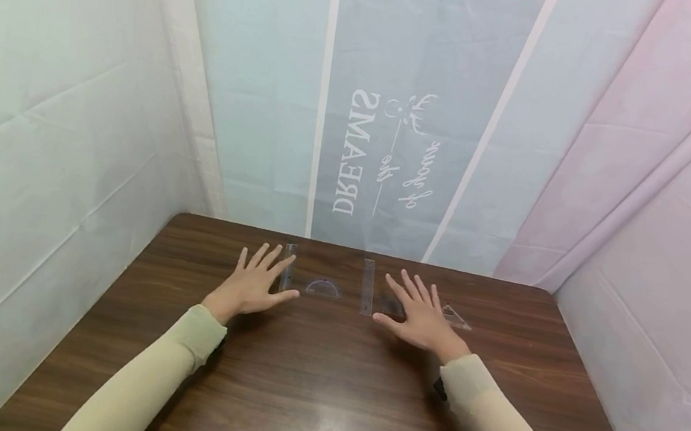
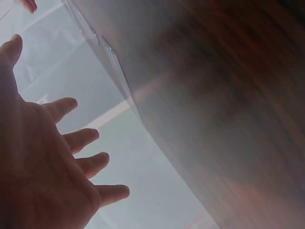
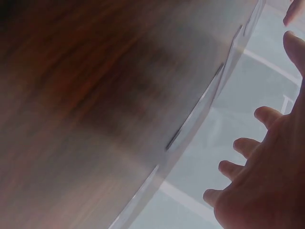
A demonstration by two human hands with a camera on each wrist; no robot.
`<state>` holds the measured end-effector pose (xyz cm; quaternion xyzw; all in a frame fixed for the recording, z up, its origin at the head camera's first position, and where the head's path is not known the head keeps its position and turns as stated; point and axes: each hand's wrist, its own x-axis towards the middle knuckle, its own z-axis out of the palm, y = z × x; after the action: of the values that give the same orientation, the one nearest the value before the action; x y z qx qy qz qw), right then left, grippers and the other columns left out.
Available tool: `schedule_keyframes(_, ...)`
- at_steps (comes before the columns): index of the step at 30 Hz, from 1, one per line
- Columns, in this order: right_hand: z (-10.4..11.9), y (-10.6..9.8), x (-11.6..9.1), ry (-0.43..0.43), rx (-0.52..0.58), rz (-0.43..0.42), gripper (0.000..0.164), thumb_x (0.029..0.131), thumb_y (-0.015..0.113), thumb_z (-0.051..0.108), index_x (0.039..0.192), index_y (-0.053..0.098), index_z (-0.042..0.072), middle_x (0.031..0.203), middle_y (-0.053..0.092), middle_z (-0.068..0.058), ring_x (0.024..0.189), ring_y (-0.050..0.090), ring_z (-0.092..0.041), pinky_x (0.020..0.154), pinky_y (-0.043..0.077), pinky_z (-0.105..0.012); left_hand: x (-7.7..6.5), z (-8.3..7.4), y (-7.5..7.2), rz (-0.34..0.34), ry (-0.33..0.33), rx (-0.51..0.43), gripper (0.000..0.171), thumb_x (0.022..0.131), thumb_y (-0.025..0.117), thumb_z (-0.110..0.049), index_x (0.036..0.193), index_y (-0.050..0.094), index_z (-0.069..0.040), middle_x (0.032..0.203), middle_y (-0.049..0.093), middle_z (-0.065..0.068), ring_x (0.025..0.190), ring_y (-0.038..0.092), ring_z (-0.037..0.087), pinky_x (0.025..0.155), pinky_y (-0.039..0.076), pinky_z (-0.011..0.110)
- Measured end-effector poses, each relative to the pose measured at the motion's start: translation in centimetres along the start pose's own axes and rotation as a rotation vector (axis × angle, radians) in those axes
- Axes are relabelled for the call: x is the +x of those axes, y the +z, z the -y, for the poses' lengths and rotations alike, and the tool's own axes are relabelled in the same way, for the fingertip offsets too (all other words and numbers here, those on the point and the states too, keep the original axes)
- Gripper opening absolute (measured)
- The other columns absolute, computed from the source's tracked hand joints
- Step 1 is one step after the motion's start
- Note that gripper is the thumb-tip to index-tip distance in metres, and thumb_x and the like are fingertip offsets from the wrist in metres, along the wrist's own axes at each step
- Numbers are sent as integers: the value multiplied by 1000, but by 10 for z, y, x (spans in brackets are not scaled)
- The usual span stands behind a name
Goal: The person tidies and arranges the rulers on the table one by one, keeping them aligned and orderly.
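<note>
- Left hand: fingers straight and spread, nothing grasped; palm faces the table.
- Right hand: same, spread, nothing grasped; wrist view shows palm side bare.
- Left ruler: clear, lies just right of left hand, partly overlapped by index finger in head view; contact can't tell.
- Protractor: clear, lies between the hands, right of left ruler, nearer left hand than right.
- Right ruler: clear, between the hands, just left of right hand's fingertips, apart from them; long side runs toward far edge.
- Dim clear piece: between right ruler and right hand, partly covered by thumb and fingers; shape can't tell.
- Set square: clear triangle, just right of right hand, partly behind it in head view.
- All pieces sit in a rough row near table's far edge.
- Wrist views: clear edges visible on table, which is which unclear.
- Pale sleeves on both arms; lettered backdrop behind table.
</note>
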<state>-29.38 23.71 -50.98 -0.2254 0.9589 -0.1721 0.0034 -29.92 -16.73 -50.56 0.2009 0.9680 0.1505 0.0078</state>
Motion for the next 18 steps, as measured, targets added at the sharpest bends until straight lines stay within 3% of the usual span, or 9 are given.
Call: schedule_keyframes(18, 44, 25, 51, -108, -68, 98, 96, 101, 58, 72, 173, 22, 22, 180, 10, -14, 165, 11, -41, 130, 4, -63, 29, -25, 18, 45, 63, 110, 90, 103, 47, -76, 172, 28, -20, 178, 19, 17, 164, 12, 44, 127, 3, 70)
